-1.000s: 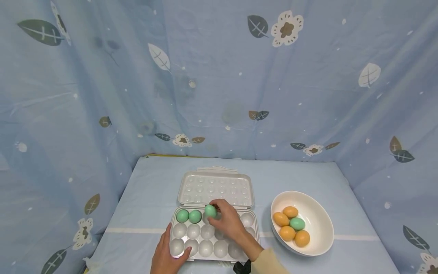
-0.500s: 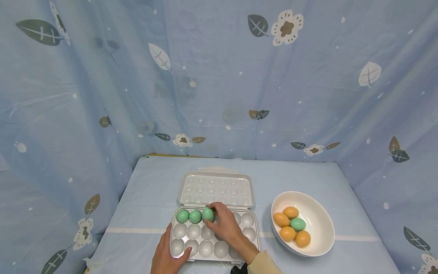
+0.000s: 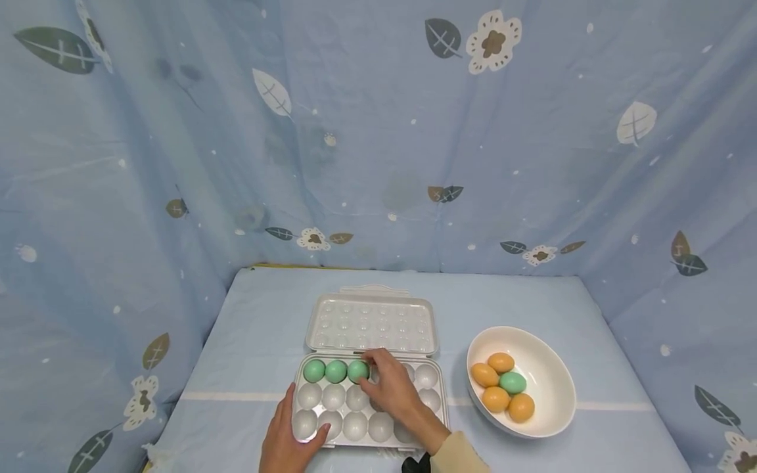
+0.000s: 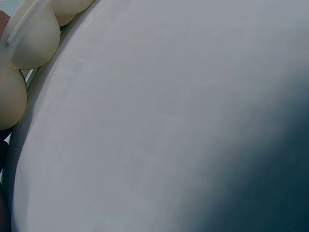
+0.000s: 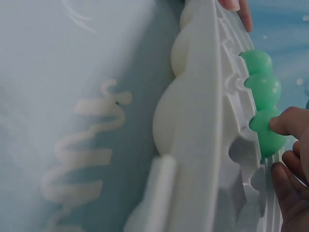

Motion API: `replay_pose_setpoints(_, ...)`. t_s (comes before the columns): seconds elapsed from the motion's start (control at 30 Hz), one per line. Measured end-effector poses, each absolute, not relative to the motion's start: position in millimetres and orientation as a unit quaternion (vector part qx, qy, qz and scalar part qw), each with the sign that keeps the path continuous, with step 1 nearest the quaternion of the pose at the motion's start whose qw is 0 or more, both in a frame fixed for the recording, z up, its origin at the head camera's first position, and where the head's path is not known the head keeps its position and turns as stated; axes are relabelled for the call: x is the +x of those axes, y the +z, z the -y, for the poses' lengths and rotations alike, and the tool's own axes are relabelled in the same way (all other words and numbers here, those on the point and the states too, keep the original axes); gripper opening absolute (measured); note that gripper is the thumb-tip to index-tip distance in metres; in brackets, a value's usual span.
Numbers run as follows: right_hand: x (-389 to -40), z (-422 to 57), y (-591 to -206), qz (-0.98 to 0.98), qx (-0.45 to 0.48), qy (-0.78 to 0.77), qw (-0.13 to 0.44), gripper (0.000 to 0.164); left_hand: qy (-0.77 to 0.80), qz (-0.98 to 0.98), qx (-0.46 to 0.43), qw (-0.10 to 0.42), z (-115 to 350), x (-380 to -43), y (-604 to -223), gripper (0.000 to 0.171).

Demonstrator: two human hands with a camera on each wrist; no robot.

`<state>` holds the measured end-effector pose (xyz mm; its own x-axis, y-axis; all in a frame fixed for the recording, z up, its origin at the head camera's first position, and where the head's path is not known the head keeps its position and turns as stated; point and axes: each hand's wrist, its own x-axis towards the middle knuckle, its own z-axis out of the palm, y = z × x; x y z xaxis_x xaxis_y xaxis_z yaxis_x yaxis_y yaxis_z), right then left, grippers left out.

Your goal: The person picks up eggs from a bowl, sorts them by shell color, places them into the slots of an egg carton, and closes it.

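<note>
My right hand [image 3: 393,387] is over the back row of the egg tray [image 3: 439,428], fingertips at the right side of the third green egg [image 3: 357,370]. In the right wrist view the thumb touches that egg [image 5: 265,137], which sits in its cup. Two more green eggs fill the cups to its left, the nearer being the middle egg [image 3: 336,371]. Spread at the tray's front left corner, my left hand [image 3: 290,433] has its thumb over the front edge and a straight finger along the side. The left wrist view shows mainly cup undersides [image 4: 36,41].
The tray's clear lid [image 3: 372,322] lies folded back behind it. To the right stands a white bowl [image 3: 552,394] with several orange eggs [image 3: 485,375] and one green egg [image 3: 512,382]. A patterned blue curtain [image 3: 378,157] surrounds the light blue table [image 3: 266,309].
My right hand has lowered the third green egg into its back-row cup, and the fingers have eased slightly right on it. The left hand stays at the tray's corner.
</note>
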<state>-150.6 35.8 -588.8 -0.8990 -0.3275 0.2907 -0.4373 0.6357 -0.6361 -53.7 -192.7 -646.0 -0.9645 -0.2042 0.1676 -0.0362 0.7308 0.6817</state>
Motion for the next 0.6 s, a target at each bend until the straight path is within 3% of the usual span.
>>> replay_pose_setpoints(0.23, -156, -54, -578, 0.895, 0.195, 0.392, 0.087, 0.04, -0.358, 0.919, 0.048, 0.157, 190, -54, -648, 0.112)
replay_pose_setpoints(0.6, -168, -89, -552, 0.886, 0.199, 0.4, 0.122, 0.043, -0.356, 0.919, 0.049, 0.165, 192, -54, -649, 0.112)
